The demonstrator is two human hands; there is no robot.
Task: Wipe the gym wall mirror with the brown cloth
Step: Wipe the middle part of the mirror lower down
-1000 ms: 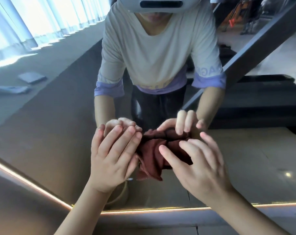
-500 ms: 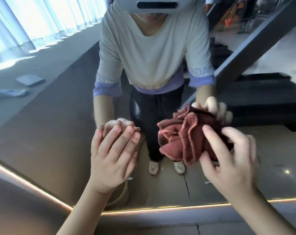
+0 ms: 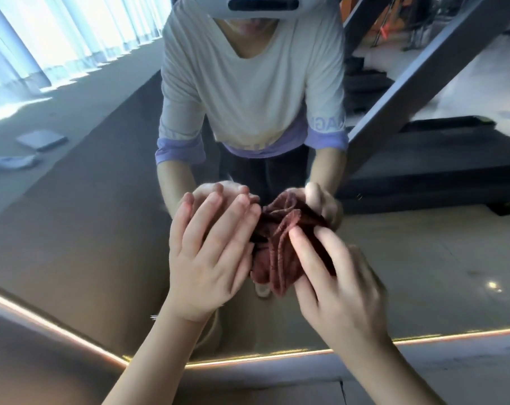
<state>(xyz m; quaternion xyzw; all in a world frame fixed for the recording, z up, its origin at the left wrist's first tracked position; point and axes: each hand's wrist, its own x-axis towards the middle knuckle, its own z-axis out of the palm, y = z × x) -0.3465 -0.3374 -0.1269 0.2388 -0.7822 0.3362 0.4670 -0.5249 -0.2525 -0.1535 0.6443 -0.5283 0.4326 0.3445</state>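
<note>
Brown cloth [image 3: 277,252], bunched, is against the mirror [image 3: 72,235] low-centre, gripped by R hand [image 3: 338,285] w/ curled fingers. L hand [image 3: 210,258] flat, fingers straight, just beside cloth's left edge. Wide glass spreads to both sides; lit strip [image 3: 248,358] runs along mirror's bottom edge.
</note>
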